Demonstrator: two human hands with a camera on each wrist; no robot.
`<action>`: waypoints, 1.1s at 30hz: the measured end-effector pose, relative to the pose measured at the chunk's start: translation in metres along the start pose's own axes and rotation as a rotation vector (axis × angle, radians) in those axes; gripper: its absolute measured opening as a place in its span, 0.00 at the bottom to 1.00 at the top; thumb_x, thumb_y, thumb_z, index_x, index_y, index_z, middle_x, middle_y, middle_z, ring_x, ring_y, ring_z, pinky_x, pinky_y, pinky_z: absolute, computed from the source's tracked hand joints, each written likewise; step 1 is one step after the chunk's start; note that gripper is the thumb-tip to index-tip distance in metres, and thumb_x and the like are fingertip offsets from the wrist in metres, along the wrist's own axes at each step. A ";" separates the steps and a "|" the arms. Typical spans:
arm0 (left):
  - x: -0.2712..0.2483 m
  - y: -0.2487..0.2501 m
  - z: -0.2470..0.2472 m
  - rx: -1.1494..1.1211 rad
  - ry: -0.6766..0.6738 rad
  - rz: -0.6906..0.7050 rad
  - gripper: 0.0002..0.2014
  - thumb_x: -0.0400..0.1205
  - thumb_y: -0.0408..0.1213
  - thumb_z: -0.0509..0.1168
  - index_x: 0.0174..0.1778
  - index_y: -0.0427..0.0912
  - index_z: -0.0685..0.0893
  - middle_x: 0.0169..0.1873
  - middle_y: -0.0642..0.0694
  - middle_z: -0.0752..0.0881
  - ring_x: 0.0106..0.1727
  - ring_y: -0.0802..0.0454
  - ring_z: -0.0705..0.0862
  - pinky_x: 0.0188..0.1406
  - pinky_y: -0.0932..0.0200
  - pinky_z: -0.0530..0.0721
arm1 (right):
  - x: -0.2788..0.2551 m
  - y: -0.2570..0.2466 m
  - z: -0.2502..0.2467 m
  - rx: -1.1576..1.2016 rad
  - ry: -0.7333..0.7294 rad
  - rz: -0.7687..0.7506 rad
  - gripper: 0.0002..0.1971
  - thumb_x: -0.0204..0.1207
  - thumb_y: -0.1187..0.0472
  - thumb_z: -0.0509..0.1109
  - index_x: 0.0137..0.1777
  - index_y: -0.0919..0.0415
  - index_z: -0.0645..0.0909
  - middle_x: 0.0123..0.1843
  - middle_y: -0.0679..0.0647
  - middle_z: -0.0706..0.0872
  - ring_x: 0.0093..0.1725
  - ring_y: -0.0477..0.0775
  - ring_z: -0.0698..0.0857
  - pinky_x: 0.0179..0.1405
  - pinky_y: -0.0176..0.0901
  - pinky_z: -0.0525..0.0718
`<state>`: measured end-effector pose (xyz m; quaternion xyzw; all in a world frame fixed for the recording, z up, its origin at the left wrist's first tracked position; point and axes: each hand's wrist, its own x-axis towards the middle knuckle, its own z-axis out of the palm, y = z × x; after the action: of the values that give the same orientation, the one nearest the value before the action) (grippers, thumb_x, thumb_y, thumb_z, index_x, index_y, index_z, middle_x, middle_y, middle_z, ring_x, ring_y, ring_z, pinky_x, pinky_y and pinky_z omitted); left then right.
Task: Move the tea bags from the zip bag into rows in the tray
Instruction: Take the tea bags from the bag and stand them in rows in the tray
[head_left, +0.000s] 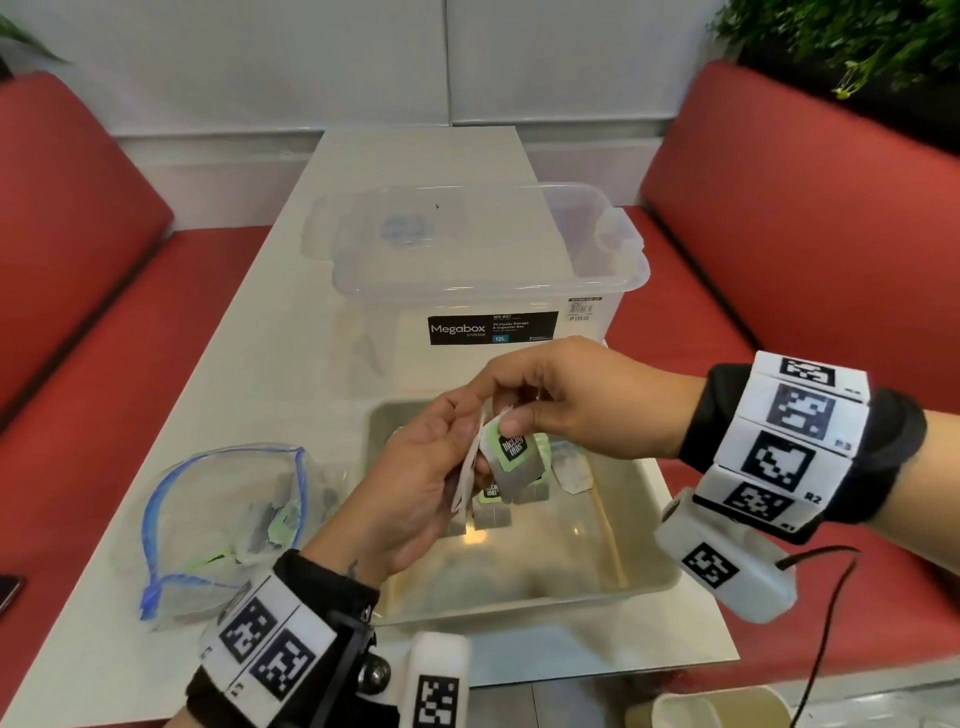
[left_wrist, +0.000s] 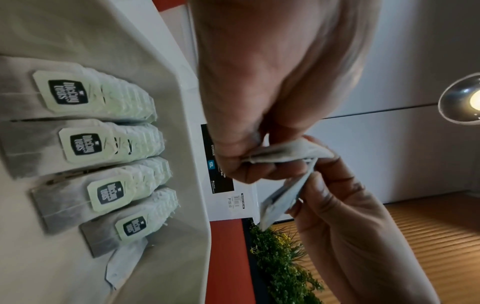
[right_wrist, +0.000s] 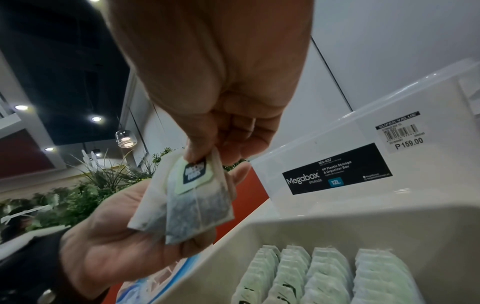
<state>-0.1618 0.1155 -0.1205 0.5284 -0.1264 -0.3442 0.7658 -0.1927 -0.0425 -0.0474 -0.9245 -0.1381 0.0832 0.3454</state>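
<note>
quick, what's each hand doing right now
Left hand: holding a small stack of tea bags.
Right hand: pinching one tea bag by its top, above the tray.

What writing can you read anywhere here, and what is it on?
"Megabox STORAGE", "12L", "PP Plastic Storage & Organizer Box": black label on the clear storage box.
"SUPER VALUE", "P159.00": price sticker.
"McCoy teas": tea bag tags.
"R2", "R3": right wristband.
Remaining fine print: too small.
</note>
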 end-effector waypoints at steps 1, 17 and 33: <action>0.001 0.000 0.002 0.025 0.011 0.013 0.16 0.87 0.31 0.53 0.70 0.40 0.75 0.51 0.40 0.83 0.42 0.48 0.80 0.37 0.61 0.82 | -0.001 0.000 0.000 -0.025 0.000 0.002 0.12 0.76 0.66 0.71 0.57 0.53 0.84 0.33 0.38 0.81 0.37 0.37 0.80 0.46 0.32 0.79; -0.001 -0.011 0.005 0.484 0.144 0.178 0.07 0.81 0.40 0.63 0.48 0.52 0.86 0.43 0.48 0.91 0.46 0.52 0.89 0.50 0.53 0.87 | 0.002 0.010 -0.005 -0.217 0.067 0.107 0.04 0.77 0.62 0.69 0.48 0.51 0.82 0.36 0.45 0.81 0.34 0.39 0.76 0.37 0.30 0.73; 0.054 -0.003 0.042 1.381 -0.300 -0.208 0.20 0.80 0.26 0.56 0.65 0.48 0.79 0.47 0.42 0.87 0.34 0.54 0.84 0.27 0.69 0.79 | -0.056 0.047 -0.055 -0.377 0.214 0.323 0.04 0.74 0.58 0.72 0.41 0.47 0.81 0.38 0.44 0.86 0.35 0.40 0.79 0.33 0.26 0.71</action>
<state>-0.1475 0.0488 -0.1151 0.8491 -0.3682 -0.3257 0.1935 -0.2226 -0.1280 -0.0342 -0.9861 0.0351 0.0120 0.1618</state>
